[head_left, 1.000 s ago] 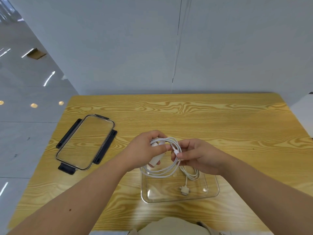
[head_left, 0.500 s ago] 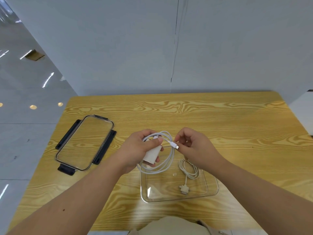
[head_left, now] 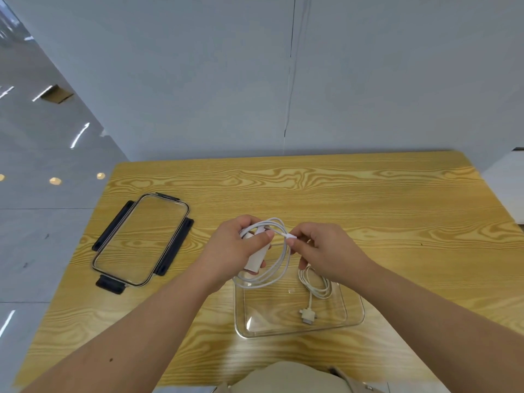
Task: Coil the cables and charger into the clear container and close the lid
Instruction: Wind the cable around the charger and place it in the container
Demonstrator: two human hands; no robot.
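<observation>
Head view: my left hand grips the white charger and its looped cable; my right hand pinches the cable's plug above the clear container.

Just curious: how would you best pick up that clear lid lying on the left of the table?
Probably by a long edge of the lid, from above: it lies flat, and the dark latch flaps stick out sideways for fingers to catch. Both hands are busy now.

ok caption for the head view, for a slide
Both hands coil white cable around charger above clear container; lid aside.
</observation>
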